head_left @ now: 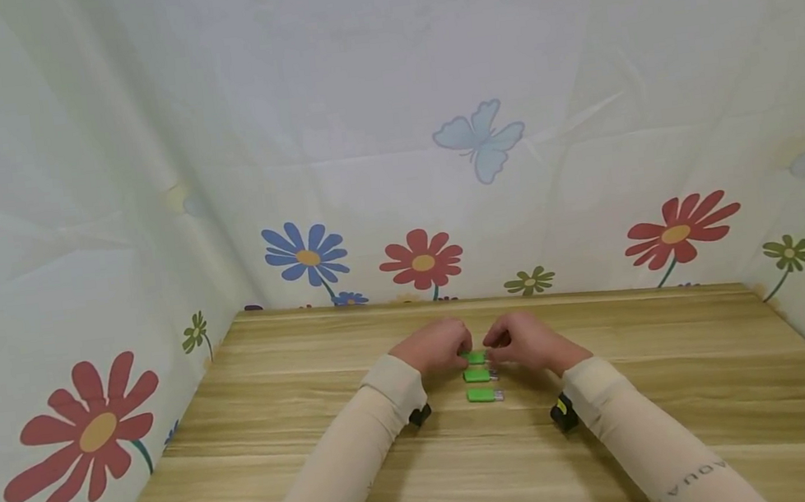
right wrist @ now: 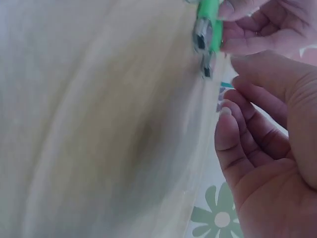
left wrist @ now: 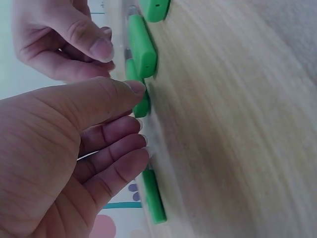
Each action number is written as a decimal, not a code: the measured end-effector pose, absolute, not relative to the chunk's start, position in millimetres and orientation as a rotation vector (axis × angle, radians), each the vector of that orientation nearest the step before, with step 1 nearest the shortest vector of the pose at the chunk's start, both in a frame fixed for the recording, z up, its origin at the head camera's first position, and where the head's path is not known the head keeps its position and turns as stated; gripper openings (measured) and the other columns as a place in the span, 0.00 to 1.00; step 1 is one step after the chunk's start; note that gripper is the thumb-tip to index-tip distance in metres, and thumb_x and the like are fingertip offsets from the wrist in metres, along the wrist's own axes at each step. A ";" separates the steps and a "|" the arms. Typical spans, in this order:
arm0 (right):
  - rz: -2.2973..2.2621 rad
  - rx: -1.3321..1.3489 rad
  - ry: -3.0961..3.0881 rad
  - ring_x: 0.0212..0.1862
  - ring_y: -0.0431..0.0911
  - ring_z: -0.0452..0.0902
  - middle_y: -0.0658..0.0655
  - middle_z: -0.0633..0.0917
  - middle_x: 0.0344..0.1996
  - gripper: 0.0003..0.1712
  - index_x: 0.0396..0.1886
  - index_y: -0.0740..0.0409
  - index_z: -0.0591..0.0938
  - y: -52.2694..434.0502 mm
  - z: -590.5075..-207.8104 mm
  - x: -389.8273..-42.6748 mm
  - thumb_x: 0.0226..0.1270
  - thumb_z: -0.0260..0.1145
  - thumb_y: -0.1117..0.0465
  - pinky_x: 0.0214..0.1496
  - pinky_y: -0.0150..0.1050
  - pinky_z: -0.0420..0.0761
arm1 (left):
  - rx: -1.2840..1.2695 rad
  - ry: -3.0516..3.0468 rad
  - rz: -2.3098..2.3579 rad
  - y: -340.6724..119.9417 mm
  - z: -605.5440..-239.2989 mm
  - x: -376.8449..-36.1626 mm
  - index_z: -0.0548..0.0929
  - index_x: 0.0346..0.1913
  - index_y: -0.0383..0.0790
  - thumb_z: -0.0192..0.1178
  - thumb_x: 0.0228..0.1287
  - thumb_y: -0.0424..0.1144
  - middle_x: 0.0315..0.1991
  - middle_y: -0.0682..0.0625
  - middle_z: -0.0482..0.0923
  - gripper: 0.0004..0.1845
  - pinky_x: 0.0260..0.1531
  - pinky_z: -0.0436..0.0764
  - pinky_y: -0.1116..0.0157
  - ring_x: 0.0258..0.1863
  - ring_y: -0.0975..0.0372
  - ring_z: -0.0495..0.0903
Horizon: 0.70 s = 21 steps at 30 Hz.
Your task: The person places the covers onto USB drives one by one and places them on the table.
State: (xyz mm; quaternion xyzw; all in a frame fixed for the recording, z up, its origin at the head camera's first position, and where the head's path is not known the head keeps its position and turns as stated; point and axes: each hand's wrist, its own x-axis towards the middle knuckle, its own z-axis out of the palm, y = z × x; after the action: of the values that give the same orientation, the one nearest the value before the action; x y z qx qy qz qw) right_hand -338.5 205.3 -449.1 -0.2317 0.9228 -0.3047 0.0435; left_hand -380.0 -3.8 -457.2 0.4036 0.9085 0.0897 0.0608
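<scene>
Facing inward, curved hands [head_left: 525, 342] flank green stick [head_left: 475, 357], forearms [head_left: 345, 465] slanting.

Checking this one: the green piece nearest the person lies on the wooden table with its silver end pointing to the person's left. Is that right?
Not quite: the silver end points to the person's right, as the head view shows. The green piece nearest the person does lie on the wooden table.
</scene>
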 end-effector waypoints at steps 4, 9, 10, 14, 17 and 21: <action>-0.969 -0.712 2.863 0.38 0.43 0.82 0.55 0.88 0.36 0.10 0.43 0.63 0.89 212.9 -445.5 -340.3 0.66 0.72 0.62 0.42 0.40 0.83 | 1.136 2.758 0.320 -6.6 -452.9 -380.8 0.89 0.47 0.43 0.70 0.65 0.40 0.41 0.54 0.85 0.10 0.46 0.82 0.67 0.38 0.64 0.79; -0.926 -0.754 2.951 0.36 0.44 0.80 0.56 0.88 0.34 0.11 0.42 0.65 0.89 222.7 -438.4 -343.0 0.63 0.73 0.62 0.40 0.40 0.81 | 1.178 2.816 0.275 -13.2 -440.6 -380.7 0.86 0.59 0.42 0.69 0.67 0.45 0.57 0.50 0.83 0.20 0.60 0.80 0.63 0.55 0.60 0.82; -0.912 -0.758 2.966 0.36 0.44 0.80 0.57 0.88 0.34 0.12 0.42 0.65 0.89 224.8 -437.6 -343.8 0.62 0.74 0.62 0.40 0.40 0.81 | 1.190 2.827 0.265 -14.7 -438.6 -380.8 0.85 0.61 0.42 0.69 0.67 0.45 0.58 0.50 0.82 0.21 0.62 0.79 0.63 0.57 0.59 0.81; -0.844 -0.733 2.986 0.41 0.50 0.82 0.60 0.88 0.39 0.14 0.43 0.66 0.88 233.3 -437.0 -346.4 0.61 0.75 0.62 0.46 0.46 0.82 | 1.149 2.868 0.228 -20.6 -433.8 -379.4 0.82 0.65 0.43 0.68 0.68 0.45 0.65 0.48 0.78 0.25 0.68 0.74 0.63 0.65 0.57 0.77; -0.797 -0.707 2.985 0.45 0.54 0.82 0.63 0.88 0.43 0.17 0.46 0.67 0.88 238.0 -438.5 -348.0 0.59 0.75 0.61 0.51 0.51 0.82 | 1.100 2.879 0.200 -24.0 -433.6 -380.1 0.80 0.67 0.43 0.67 0.69 0.45 0.68 0.47 0.75 0.25 0.71 0.72 0.61 0.68 0.56 0.74; -0.739 -0.683 2.991 0.47 0.55 0.83 0.64 0.88 0.44 0.19 0.47 0.68 0.87 240.3 -438.2 -349.1 0.58 0.76 0.61 0.53 0.53 0.82 | 1.104 2.891 0.152 -27.2 -436.6 -387.4 0.80 0.66 0.42 0.66 0.69 0.45 0.69 0.46 0.75 0.25 0.72 0.71 0.60 0.70 0.54 0.73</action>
State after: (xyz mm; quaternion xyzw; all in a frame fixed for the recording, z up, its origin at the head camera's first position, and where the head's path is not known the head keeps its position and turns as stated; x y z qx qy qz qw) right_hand -349.1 240.3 -438.2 -0.2165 0.9478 -0.2342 -0.0070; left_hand -387.4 -27.2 -436.6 0.3562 0.9329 0.0491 0.0215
